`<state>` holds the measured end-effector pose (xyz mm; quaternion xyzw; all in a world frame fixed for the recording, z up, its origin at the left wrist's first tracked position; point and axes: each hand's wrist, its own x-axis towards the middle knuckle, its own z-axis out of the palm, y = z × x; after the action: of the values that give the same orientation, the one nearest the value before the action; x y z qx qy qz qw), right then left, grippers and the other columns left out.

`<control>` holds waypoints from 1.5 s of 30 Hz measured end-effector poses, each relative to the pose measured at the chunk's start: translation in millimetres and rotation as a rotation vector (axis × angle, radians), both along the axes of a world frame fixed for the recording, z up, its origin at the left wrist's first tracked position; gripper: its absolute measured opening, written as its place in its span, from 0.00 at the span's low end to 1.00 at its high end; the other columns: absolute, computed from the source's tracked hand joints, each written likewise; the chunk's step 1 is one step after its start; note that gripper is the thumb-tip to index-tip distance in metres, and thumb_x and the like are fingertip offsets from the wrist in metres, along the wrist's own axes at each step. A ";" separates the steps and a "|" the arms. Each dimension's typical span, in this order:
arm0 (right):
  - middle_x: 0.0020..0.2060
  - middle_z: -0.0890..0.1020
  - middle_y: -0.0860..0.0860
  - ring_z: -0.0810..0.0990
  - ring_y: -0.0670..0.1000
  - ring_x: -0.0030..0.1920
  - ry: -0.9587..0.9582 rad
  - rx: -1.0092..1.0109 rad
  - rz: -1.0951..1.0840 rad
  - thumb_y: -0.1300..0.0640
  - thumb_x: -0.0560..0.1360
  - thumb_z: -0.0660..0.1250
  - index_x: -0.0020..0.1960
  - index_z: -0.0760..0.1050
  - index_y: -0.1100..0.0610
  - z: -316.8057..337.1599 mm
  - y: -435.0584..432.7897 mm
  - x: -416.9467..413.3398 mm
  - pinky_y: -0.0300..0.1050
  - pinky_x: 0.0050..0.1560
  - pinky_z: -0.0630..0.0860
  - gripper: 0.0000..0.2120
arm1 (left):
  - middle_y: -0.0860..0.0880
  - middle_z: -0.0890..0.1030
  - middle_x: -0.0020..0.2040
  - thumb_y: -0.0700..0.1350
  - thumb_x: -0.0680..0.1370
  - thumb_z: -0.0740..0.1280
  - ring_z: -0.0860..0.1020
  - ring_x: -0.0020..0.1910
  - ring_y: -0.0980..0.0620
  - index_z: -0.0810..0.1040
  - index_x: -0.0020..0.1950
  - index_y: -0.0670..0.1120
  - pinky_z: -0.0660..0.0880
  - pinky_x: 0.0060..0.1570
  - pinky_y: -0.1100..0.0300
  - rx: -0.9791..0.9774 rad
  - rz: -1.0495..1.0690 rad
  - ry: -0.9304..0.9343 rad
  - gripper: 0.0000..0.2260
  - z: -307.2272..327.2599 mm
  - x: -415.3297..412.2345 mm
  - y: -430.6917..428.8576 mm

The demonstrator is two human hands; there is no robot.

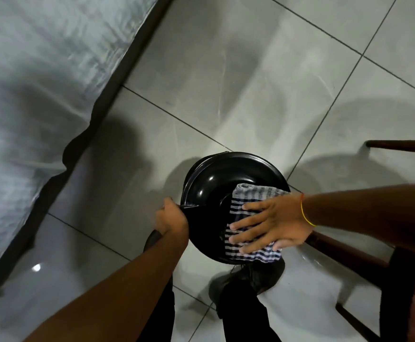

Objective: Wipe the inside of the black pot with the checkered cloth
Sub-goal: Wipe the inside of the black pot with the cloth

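The black pot (209, 186) is held up above the tiled floor, its glossy inside facing me. My left hand (170, 217) grips the pot's rim at its left edge. The checkered cloth (249, 196), blue and white, lies across the right side of the pot's inside and hangs over the near rim. My right hand (273, 222) lies flat on the cloth with its fingers spread, pressing it against the pot. The right part of the pot's rim is hidden under the cloth and hand.
Grey floor tiles (251, 82) fill the view. A table with a silvery cover (41, 70) runs along the left. A dark wooden chair (374, 262) stands at the right. My legs and a dark shoe (248, 280) are below the pot.
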<state>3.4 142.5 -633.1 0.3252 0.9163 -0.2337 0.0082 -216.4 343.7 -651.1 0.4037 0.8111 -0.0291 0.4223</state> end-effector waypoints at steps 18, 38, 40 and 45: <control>0.89 0.57 0.52 0.51 0.56 0.89 -0.049 0.086 -0.515 0.38 0.85 0.57 0.86 0.62 0.50 -3.5 27.3 -108.6 0.66 0.85 0.45 0.33 | 0.41 0.85 0.43 0.59 0.70 0.55 0.83 0.44 0.38 0.82 0.42 0.43 0.80 0.53 0.40 -0.110 -0.009 -0.115 0.23 0.0 -1.8 2.3; 0.87 0.63 0.50 0.59 0.55 0.88 -0.092 0.030 -0.990 0.35 0.84 0.60 0.86 0.63 0.49 11.1 62.5 -110.2 0.64 0.83 0.55 0.34 | 0.42 0.82 0.39 0.55 0.75 0.59 0.83 0.48 0.35 0.77 0.36 0.46 0.80 0.55 0.38 -0.069 0.029 -0.162 0.16 11.9 3.5 1.0; 0.86 0.65 0.51 0.61 0.56 0.87 -0.129 0.006 -1.009 0.35 0.83 0.61 0.85 0.65 0.49 15.2 74.0 -106.9 0.64 0.81 0.56 0.34 | 0.46 0.81 0.36 0.56 0.73 0.60 0.82 0.46 0.37 0.76 0.35 0.48 0.80 0.54 0.41 -0.043 0.060 -0.151 0.15 12.5 5.7 -0.4; 0.83 0.71 0.52 0.67 0.59 0.84 -0.159 -0.067 -0.941 0.35 0.79 0.64 0.81 0.71 0.50 26.9 93.8 -98.3 0.67 0.78 0.61 0.34 | 0.49 0.80 0.34 0.56 0.73 0.61 0.82 0.43 0.39 0.77 0.33 0.49 0.79 0.50 0.46 -0.022 0.049 -0.149 0.15 9.9 3.5 -1.0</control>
<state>-94.9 236.3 -606.2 0.7213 0.6580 -0.2157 -0.0183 -212.9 342.7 -641.2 0.3800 0.7866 0.0023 0.4867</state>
